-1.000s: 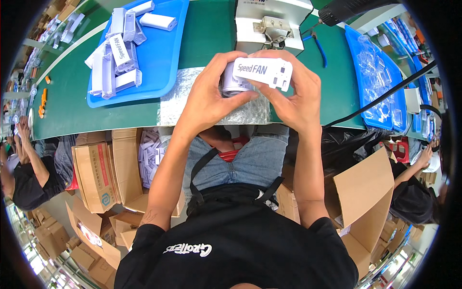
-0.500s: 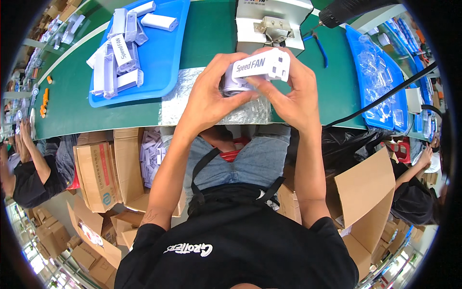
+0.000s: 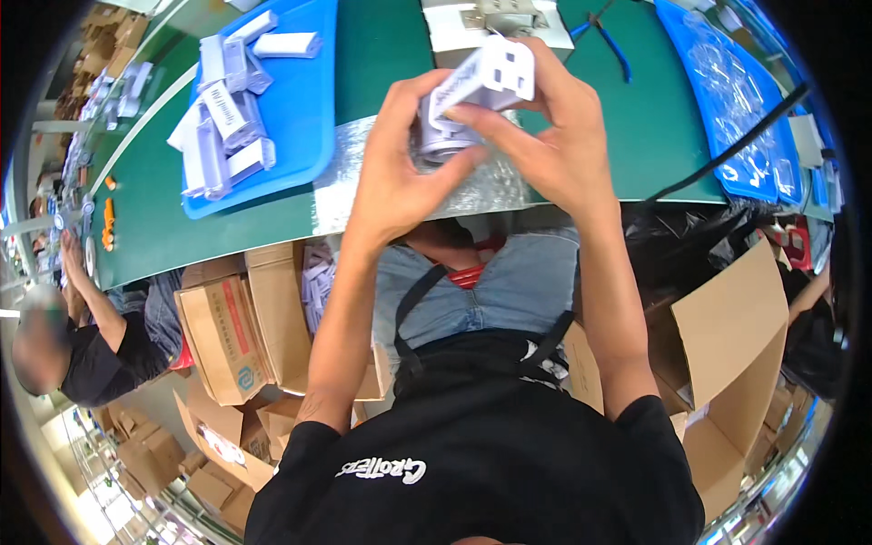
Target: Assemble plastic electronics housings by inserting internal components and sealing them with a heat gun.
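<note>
Above the near edge of the bench, both my hands hold one white plastic fan housing. A long piece with square holes at its end tilts up to the right, and a rounded white part sits below it. My left hand is closed round the left side, its thumb by the rounded part. My right hand grips the right side, with its thumb pressed on the near face. Fingers hide much of the housing. Beneath lies a clear crinkled plastic sheet. A blue tray at the left bears several white housings.
A metal fixture stands just beyond my hands, with blue-handled pliers beside it. On the right, another blue tray holds clear plastic parts; a black cable crosses before it. Cardboard boxes flank my legs. A co-worker sits at left.
The housing is tipped more steeply, its holed end turned upward and its printed face more edge-on. The view has shifted, and the black power tool at upper right is out of sight.
</note>
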{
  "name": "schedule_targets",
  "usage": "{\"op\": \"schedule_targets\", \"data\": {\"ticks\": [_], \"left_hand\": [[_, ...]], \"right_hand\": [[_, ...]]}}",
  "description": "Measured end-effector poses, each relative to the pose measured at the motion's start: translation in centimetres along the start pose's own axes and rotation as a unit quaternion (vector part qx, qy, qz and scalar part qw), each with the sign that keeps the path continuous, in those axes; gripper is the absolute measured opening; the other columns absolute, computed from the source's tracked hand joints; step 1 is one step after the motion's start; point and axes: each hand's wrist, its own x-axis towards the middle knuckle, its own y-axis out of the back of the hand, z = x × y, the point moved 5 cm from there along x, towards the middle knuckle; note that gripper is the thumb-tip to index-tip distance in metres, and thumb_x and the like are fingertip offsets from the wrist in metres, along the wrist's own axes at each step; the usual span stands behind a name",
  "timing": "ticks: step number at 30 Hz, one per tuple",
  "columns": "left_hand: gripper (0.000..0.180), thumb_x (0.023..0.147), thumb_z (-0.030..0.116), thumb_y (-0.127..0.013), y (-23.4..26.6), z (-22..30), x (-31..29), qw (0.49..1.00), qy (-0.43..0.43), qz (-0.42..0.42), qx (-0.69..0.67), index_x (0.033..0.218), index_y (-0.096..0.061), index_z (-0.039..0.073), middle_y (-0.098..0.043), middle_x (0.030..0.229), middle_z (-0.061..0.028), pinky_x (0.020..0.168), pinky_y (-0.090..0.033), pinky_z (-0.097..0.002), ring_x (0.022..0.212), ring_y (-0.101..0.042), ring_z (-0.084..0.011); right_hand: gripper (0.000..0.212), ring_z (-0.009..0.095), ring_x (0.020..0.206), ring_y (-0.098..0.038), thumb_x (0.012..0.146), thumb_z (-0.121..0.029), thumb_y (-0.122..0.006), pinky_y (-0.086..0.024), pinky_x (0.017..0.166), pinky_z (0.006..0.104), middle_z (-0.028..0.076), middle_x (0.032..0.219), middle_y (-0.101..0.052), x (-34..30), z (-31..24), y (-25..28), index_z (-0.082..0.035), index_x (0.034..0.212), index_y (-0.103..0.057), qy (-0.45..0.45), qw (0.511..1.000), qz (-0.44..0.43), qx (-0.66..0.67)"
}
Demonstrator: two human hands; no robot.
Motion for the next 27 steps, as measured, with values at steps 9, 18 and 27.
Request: {"op": "schedule_targets", "data": {"ticks": [9,18,27], "left_hand": [[0.073,0.079,0.012,-0.088,0.0,0.1,0.3,1.000,-0.017,-0.002,0.022,0.144,-0.056,0.001,-0.069,0.126,-0.0124,0.100,-0.053,-0.0356,0.114,-0.067,-0.0217],[0.075,0.078,0.014,-0.090,-0.1,0.0,0.4,0.999,-0.033,-0.002,0.040,0.145,-0.057,0.003,-0.071,0.124,-0.0126,0.100,-0.054,-0.0365,0.114,-0.068,-0.0219],[0.072,0.078,0.011,-0.090,-0.2,0.0,0.4,1.000,-0.019,-0.016,0.017,0.143,-0.060,0.004,-0.070,0.125,-0.0096,0.100,-0.053,-0.0351,0.114,-0.067,-0.0211]], "right_hand": [[0.047,0.017,0.085,-0.075,0.094,-0.008,-0.082,-0.060,0.074,0.0295,0.012,0.098,-0.075,1.1,-2.6,0.5,0.004,0.134,-0.060,-0.092,0.995,-0.028,0.009],[0.045,0.020,0.096,-0.079,0.088,-0.009,-0.087,-0.062,0.086,0.0319,0.015,0.105,-0.076,1.0,-2.1,1.0,0.005,0.125,-0.065,-0.119,0.992,-0.038,-0.009],[0.047,0.025,0.095,-0.079,0.085,-0.007,-0.088,-0.062,0.084,0.0335,0.015,0.103,-0.075,1.3,-3.2,1.7,0.003,0.127,-0.067,-0.044,0.994,-0.084,-0.059]]}}
